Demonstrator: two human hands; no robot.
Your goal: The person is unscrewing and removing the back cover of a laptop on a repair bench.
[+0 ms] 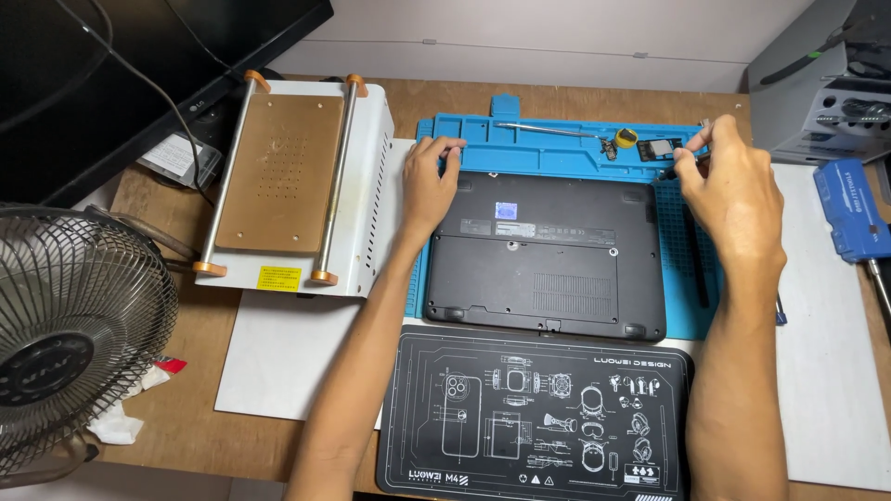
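This is an electronics repair workshop. Under the hands (427, 181) a blue silicone repair mat (548, 139) with small parts trays lies on a wooden table (186, 427), carrying a dark laptop (548, 260) turned bottom up. Left of the hands stands a white screen-separator hotplate (288, 186); nearer the person lies a black work mat (538, 417) printed with device diagrams. Right of the hands rests a blue tool (849, 209).

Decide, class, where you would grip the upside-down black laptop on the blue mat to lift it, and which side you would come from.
Grip the black laptop by its two short side edges, probably one hand from each side. It lies flat, wide and thin, base up. The left hand already rests at its far left corner; the right hand is busy over the blue mat tray.
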